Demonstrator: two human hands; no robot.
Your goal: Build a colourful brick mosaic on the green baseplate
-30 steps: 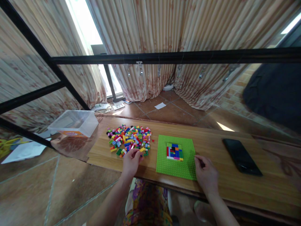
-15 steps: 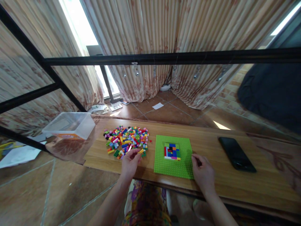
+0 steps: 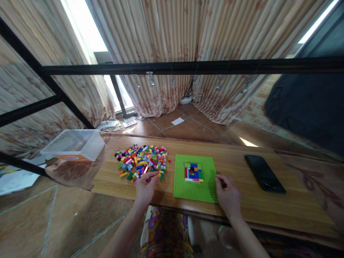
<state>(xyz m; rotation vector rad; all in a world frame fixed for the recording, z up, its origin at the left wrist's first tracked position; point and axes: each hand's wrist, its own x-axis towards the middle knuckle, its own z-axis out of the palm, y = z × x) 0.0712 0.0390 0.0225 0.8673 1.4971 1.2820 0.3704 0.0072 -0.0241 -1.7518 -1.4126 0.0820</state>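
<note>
A pile of small coloured bricks (image 3: 142, 160) lies on the wooden table (image 3: 242, 204). My left hand (image 3: 145, 187) is at the pile's near edge, its fingers pinched together; what they hold is too small to make out. To the right lies a green baseplate (image 3: 195, 186) with a small block of red, blue, black and green bricks (image 3: 193, 172) pressed onto it. My right hand (image 3: 228, 195) has its fingers curled against the baseplate's right edge near the front corner.
A clear plastic tub (image 3: 73, 144) stands at the table's left end. A black phone (image 3: 264, 173) lies flat to the right. A black metal frame (image 3: 188, 67) crosses above the table. Curtains hang behind, over a tiled floor.
The view has drifted, so everything sits a little lower left in the picture. Both hands keep their places at the pile's edge and the baseplate's edge.
</note>
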